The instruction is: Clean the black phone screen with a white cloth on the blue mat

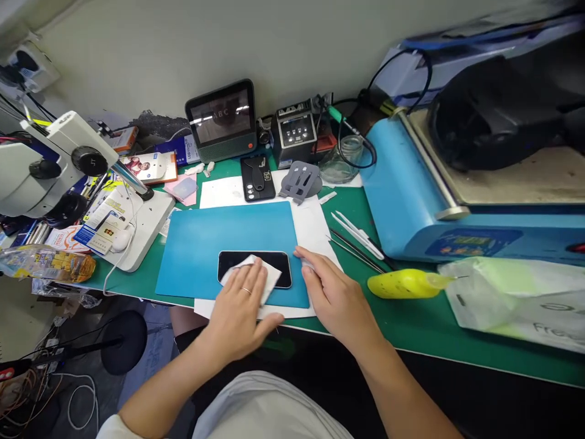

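Observation:
A black phone (274, 263) lies screen up on a blue mat (214, 244) near the front edge of the green bench. My left hand (240, 305) lies flat on a white cloth (269, 277) that covers the phone's left part, fingers stretched out and pressed on the cloth. My right hand (336, 299) rests on the mat just right of the phone, its fingertips touching the phone's right end and steadying it. A ring shows on the left hand.
A yellow squeeze bottle (404, 283) lies to the right, with white and black tweezers (359, 238) behind it. A blue machine (439, 207) fills the right side. A microscope (68, 158), a second phone (257, 178), a grey stand (300, 181) and a soldering station (296, 131) stand behind.

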A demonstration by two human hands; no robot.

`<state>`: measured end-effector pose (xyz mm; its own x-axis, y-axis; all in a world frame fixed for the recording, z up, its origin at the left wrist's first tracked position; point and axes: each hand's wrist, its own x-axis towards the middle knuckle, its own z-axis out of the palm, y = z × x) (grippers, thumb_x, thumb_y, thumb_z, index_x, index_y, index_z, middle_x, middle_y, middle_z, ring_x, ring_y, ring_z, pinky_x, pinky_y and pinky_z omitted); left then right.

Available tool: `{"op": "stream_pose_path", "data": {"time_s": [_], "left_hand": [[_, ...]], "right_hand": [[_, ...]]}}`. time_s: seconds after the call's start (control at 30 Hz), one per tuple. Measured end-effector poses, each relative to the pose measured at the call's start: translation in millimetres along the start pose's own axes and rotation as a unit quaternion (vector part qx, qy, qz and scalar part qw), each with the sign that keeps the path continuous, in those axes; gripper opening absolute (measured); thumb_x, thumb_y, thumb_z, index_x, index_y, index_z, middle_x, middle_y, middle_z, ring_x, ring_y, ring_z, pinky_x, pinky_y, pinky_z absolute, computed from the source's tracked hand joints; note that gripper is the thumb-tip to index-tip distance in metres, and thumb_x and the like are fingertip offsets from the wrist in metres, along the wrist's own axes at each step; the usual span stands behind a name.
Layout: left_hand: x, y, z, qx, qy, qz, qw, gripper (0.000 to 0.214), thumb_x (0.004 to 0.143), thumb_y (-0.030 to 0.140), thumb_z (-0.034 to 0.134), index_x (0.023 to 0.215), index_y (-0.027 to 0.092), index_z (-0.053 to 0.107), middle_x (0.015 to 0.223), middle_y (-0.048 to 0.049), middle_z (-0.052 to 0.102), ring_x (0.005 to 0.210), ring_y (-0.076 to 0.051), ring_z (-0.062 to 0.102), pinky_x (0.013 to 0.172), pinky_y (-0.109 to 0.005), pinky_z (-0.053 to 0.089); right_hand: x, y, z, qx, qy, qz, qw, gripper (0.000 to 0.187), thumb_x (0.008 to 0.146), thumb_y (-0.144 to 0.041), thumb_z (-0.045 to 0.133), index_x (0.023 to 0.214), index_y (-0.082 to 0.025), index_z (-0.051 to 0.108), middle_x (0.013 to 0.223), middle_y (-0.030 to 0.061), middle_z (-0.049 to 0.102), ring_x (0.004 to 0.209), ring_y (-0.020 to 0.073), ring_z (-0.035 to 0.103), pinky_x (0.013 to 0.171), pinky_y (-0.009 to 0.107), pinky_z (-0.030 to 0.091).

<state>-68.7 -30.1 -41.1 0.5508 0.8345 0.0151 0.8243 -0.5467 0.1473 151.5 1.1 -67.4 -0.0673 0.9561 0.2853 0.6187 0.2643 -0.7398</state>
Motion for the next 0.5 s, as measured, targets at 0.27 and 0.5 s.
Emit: {"op": "stream_pose_path", "data": {"time_s": [0.27, 0.5], "left_hand": [[-35.6, -14.5, -6.3, 0.044, 0.013, -0.063, 0.997, 0.084, 0.112, 0.054, 0.040, 0.173, 0.013, 0.001, 0.177, -0.0215, 0.024, 0.166, -0.036, 0.023, 0.129, -0.057, 0.034], [-32.2, 0.6, -11.0, 0.032, -0.012, -0.040, 0.999, 0.080, 0.112, 0.056, 0.036, 0.173, 0.012, 0.008, 0.176, -0.0222, 0.024, 0.165, -0.036, 0.025, 0.129, -0.055, 0.035]], "right_hand": [[-0.4, -3.7, -4.0, -0.007, 0.002, 0.000, 1.000, 0.042, 0.110, -0.032, 0.039, 0.139, -0.020, 0.067, 0.132, 0.0114, 0.077, 0.117, 0.0258, 0.076, 0.087, 0.037, 0.065], [-1.4, -5.4, -3.1, -0.042, -0.029, -0.024, 0.998, 0.043, 0.110, -0.028, 0.040, 0.145, -0.019, 0.063, 0.140, 0.0104, 0.074, 0.120, 0.0270, 0.076, 0.089, 0.039, 0.066]]}}
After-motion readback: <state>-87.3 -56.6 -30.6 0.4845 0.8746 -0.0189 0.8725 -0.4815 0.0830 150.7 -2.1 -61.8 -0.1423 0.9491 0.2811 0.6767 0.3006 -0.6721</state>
